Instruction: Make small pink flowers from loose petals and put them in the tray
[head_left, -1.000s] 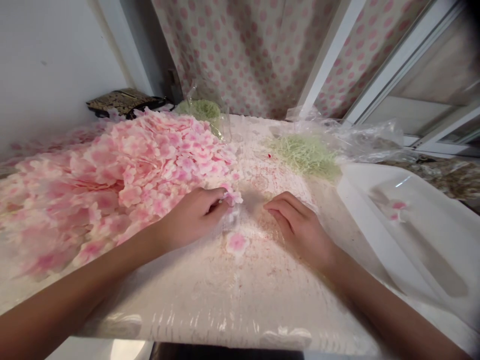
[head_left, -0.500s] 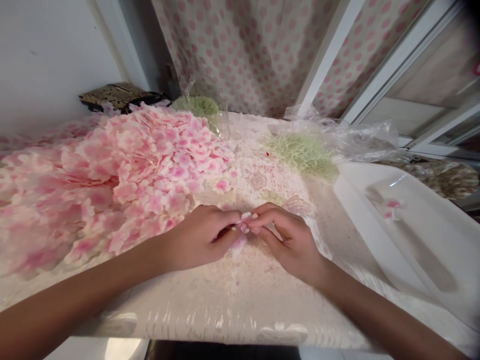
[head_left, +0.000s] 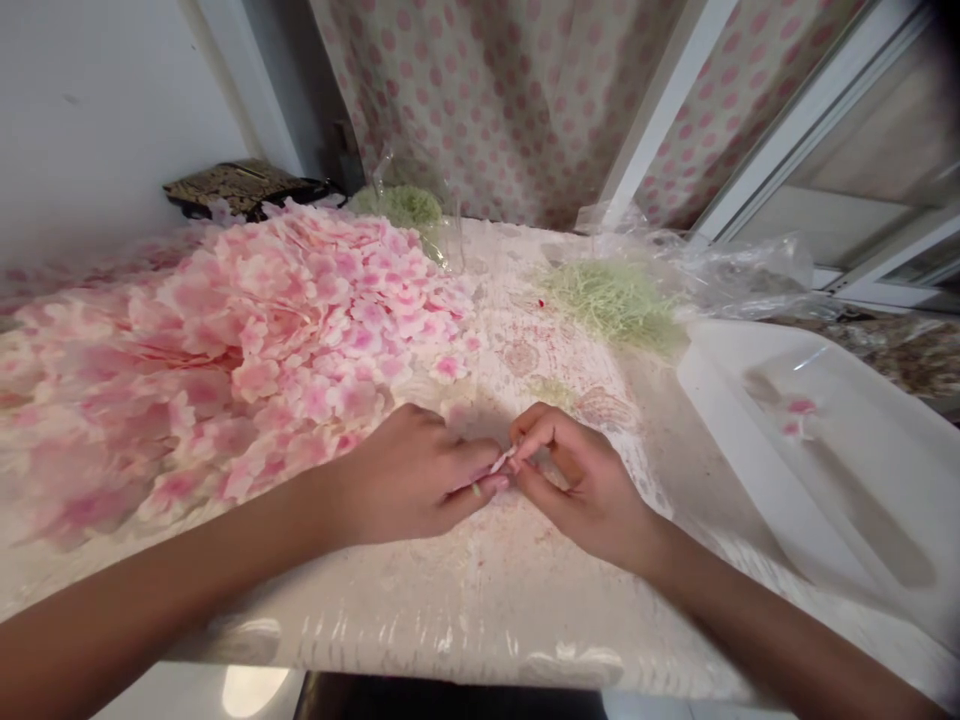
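Pink-heaped worktop (head_left: pixel 420 610)

I see a flower heap (head_left: pixel 315 290) across its left, a white tray (head_left: pixel 712 420) at its right. Between them, near the front edge, the left hand (head_left: pixel 412 470) and right hand (head_left: pixel 581 480) meet, thumbs and forefingers clamped on one small pale petal (head_left: pixel 501 460).

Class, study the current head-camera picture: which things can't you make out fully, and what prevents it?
Head view, hidden: much of the small pale piece, by the fingers of the left hand and right hand.
Head view, cut off: the flower pile by the left edge, the white tray by the right.
Head view, blurred: the pink bits in the tray.
Head view, too small: the red speck.
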